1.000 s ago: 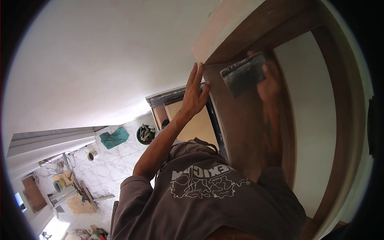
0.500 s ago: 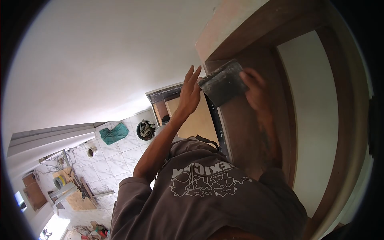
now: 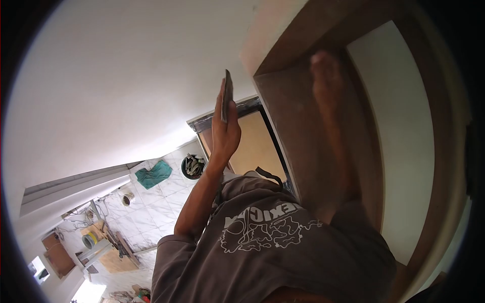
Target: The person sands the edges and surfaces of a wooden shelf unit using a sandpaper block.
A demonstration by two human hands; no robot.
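My left hand (image 3: 226, 136) is raised in front of the white wall, closed on a thin, flat dark plate (image 3: 227, 96) that is seen nearly edge-on. My right hand (image 3: 326, 76) is over the upper part of the brown panel (image 3: 298, 126); motion blur hides its fingers, and I cannot tell whether it touches the surface.
A white wall (image 3: 126, 76) fills the upper left. Beside the panel is a curved pale surface (image 3: 399, 126) bordered by brown. Below at left, the marble-patterned floor (image 3: 156, 207) bears a green cloth (image 3: 153, 174), a dark bucket (image 3: 193, 166), a tape roll (image 3: 89, 240) and boards (image 3: 118, 260).
The dark plate has passed from my right hand to my left and turned edge-on. My right hand has moved up, away from the plate. The view has shifted slightly.
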